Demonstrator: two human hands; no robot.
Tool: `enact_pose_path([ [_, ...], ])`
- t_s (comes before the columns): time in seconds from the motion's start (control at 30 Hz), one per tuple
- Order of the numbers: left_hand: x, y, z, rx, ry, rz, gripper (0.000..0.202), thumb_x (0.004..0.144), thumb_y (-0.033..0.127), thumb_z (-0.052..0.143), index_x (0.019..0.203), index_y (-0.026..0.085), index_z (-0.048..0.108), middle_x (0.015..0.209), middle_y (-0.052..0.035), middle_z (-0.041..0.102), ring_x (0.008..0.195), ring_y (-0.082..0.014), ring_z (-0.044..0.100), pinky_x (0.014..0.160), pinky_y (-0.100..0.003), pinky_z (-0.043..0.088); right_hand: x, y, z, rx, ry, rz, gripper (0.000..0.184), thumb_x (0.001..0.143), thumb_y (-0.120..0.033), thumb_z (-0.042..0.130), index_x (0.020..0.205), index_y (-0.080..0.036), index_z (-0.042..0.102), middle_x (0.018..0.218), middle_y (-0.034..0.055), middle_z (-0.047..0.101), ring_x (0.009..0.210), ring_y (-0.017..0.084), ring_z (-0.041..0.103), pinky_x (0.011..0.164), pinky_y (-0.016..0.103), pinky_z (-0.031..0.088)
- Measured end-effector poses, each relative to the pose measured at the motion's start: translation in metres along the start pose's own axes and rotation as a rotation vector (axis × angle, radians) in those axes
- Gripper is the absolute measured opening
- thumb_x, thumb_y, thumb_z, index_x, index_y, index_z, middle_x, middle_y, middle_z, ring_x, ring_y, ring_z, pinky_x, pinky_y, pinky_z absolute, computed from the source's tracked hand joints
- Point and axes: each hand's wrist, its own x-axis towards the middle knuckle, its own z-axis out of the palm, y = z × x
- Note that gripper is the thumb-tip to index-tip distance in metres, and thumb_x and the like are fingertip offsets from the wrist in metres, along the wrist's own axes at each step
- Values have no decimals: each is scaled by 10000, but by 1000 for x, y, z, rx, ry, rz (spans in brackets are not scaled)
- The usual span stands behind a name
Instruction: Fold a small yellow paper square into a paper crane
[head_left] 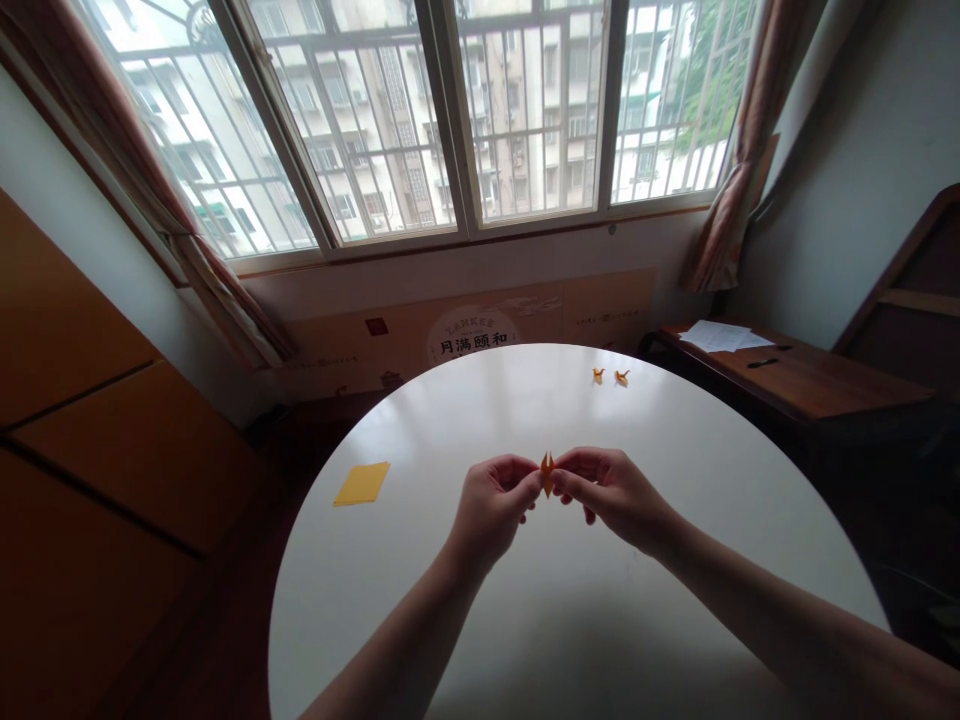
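Observation:
A small folded piece of yellow origami paper is held upright above the middle of the table, narrow, with two points at its top. My left hand pinches its left side between thumb and fingers. From the other side, my right hand pinches its right edge. The fingertips cover part of the folds. Farther back on the table stand two small finished-looking paper cranes, a left crane and a right crane. To the left lies a stack of square yellow paper.
The round white table spreads beneath both arms. Beyond its right rim stands a brown wooden side table with white papers and a dark object on it. A barred window and curtains are behind; an orange cabinet stands left.

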Motion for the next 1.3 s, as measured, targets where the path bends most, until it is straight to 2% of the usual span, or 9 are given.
enact_pose_path([
  [0.1,0,-1,1,-33,3,-8,323,719,435,775,752,117,724,528,6,583,458,-89,483,417,-186,386,0,2,3,47,1,-4,323,817,-472,737,920,-166,726,822,65,708,701,177,625,402,194,438],
  [0.2,1,-1,0,-31,-8,-11,330,726,444,776,739,119,724,536,-1,590,475,-94,491,421,-186,390,0,1,5,156,23,30,313,787,-453,774,892,-164,714,752,37,660,674,158,590,408,189,440],
  [0.37,0,1,-2,43,-19,77,306,775,425,748,756,119,736,588,-25,627,523,-110,522,448,-196,429,0,-5,5,333,27,106,262,764,-404,791,837,-176,685,721,13,625,694,160,598,427,186,452],
  [0.5,-2,5,-4,74,13,122,298,777,406,748,877,126,758,706,-62,704,578,-141,581,446,-208,455,-1,-7,4,267,32,57,276,775,-413,779,850,-172,666,801,48,696,728,189,666,426,198,474],
  [0.6,-2,6,-3,60,-14,107,308,777,397,756,918,122,760,727,-80,729,615,-167,630,447,-211,466,-3,-5,5,203,-10,14,288,806,-429,756,890,-168,669,822,61,726,698,188,689,428,209,481],
  [0.83,-4,7,-2,-26,-48,174,189,783,322,770,820,137,751,736,-60,695,609,-141,602,441,-197,464,-8,-3,7,151,22,-53,260,821,-404,770,890,-172,676,754,38,702,656,169,681,447,204,485],
  [0.93,-5,10,-2,-145,-94,197,167,781,309,786,791,148,744,778,-46,664,615,-131,605,452,-197,463,-9,-9,6,257,-28,-69,251,840,-410,757,884,-172,689,782,46,695,712,181,681,458,207,507],
  [1.13,-3,9,-4,-264,-168,206,172,786,323,803,792,155,764,906,-53,625,617,-102,593,497,-209,461,-9,-11,6,570,-180,122,217,847,-358,767,851,-178,645,795,36,694,727,168,673,430,177,513],
  [1.3,-2,6,-3,-283,-186,218,193,770,335,819,787,150,765,946,-57,603,658,-110,598,549,-226,507,-8,-6,9,679,-223,181,264,797,-327,822,834,-190,599,816,24,687,797,167,670,478,182,546],
])
